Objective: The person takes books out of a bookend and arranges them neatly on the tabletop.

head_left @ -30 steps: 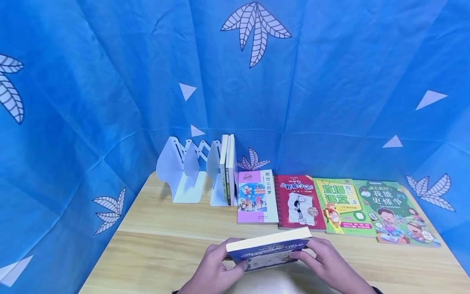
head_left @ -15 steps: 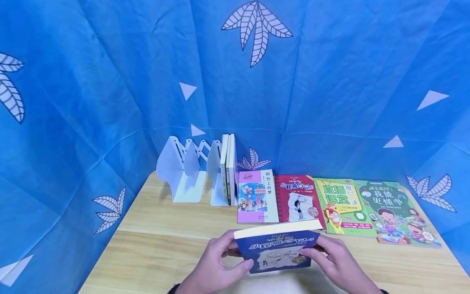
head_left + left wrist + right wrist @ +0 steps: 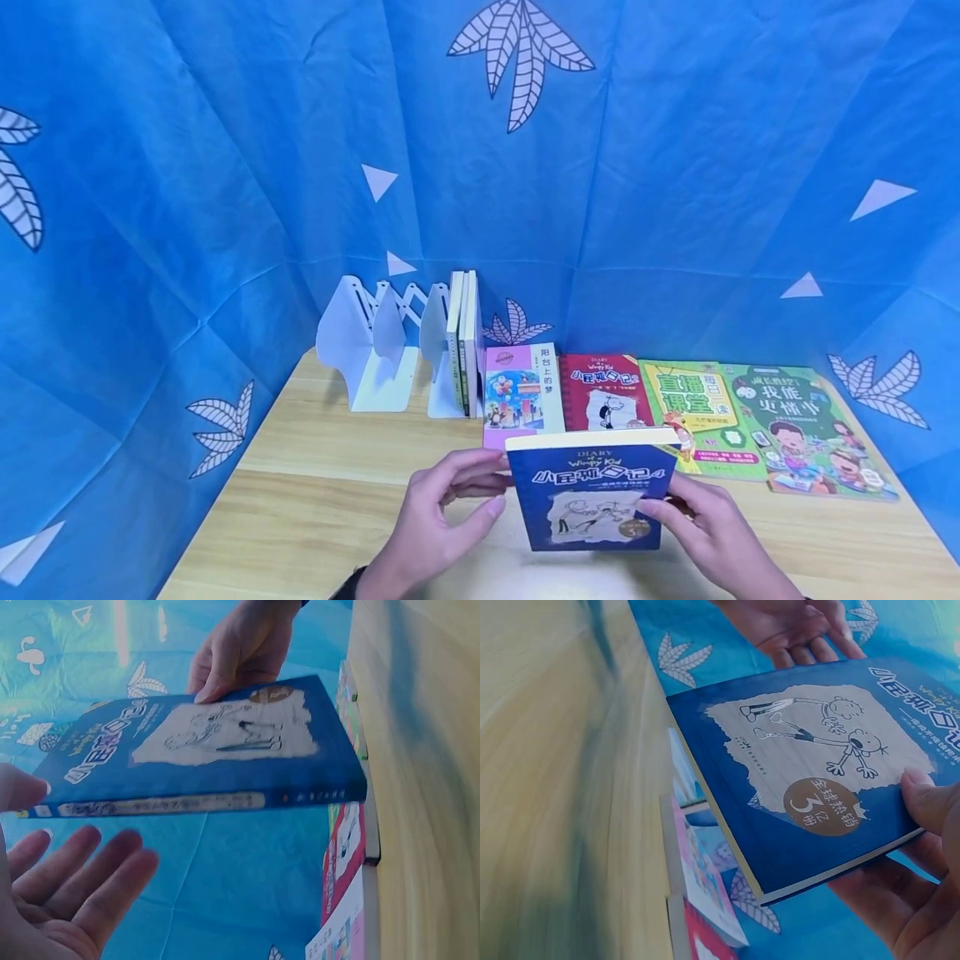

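Note:
A dark blue paperback book with a cartoon cover stands nearly upright above the near part of the table. My right hand pinches its right edge, thumb on the front cover and fingers behind, as the right wrist view shows on the book. My left hand is at the spine side with its fingers spread loosely. In the left wrist view, the left hand's fingers hang apart from the book's spine; its thumb lies close to the spine's end, and whether it touches I cannot tell.
White metal bookends stand at the back left, with several thin books upright against them. A pink-and-white book, a red book, a yellow-green book and a green book lie flat to their right. Blue cloth hangs behind.
The blue book has been raised, moved slightly right and tilted upright, so its cover faces me. My left hand has loosened from the book's left edge; the right hand keeps its hold.

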Demonstrator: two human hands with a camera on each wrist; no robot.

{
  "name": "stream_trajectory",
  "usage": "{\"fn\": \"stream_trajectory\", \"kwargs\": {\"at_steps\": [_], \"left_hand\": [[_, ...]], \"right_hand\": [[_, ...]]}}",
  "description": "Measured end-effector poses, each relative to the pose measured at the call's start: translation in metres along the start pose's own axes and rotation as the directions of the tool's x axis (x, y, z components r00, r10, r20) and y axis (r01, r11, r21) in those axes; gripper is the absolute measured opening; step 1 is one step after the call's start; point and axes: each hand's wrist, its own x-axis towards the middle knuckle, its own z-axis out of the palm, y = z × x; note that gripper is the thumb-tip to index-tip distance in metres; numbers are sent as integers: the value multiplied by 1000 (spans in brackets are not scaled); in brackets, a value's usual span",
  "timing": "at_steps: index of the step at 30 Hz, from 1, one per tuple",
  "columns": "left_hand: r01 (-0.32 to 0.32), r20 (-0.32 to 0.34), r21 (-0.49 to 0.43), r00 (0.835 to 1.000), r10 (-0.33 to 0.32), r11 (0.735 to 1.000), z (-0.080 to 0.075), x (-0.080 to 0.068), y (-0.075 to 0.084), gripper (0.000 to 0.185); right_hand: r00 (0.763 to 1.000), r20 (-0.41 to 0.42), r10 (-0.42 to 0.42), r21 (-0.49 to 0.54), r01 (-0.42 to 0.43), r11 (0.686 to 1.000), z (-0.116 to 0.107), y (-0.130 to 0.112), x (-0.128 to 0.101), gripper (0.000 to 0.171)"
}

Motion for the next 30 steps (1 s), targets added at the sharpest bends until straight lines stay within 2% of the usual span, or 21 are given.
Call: {"fn": "stream_trajectory", "kwargs": {"at_steps": [4, 7, 15, 19, 22, 26, 30], "left_hand": [[-2, -66, 116, 998, 9, 993, -2, 4, -2, 50], [19, -99, 211, 995, 2, 977, -5, 6, -4, 53], [85, -147, 440, 989, -22, 894, -14, 13, -14, 64], [124, -174, 498, 984, -42, 858, -19, 17, -20, 63], [126, -201, 536, 979, -18, 835, -23, 20, -27, 60], [139, -246, 569, 969, 6, 810, -28, 23, -36, 57], [164, -289, 582, 957, 15, 797, -32, 27, -43, 57]], "right_hand": [[999, -27, 20, -16, -21, 1000, -7, 2, -2, 27], [996, -38, 84, -32, -85, 996, -12, 2, -5, 26], [977, -92, 192, -91, -200, 976, -24, 3, -11, 27], [964, -118, 237, -118, -251, 961, -30, 7, -14, 28], [958, -137, 253, -144, -272, 951, -35, 10, -17, 28], [947, -157, 282, -163, -306, 938, -42, 15, -22, 28], [932, -161, 323, -174, -349, 921, -49, 19, -27, 30]]}}
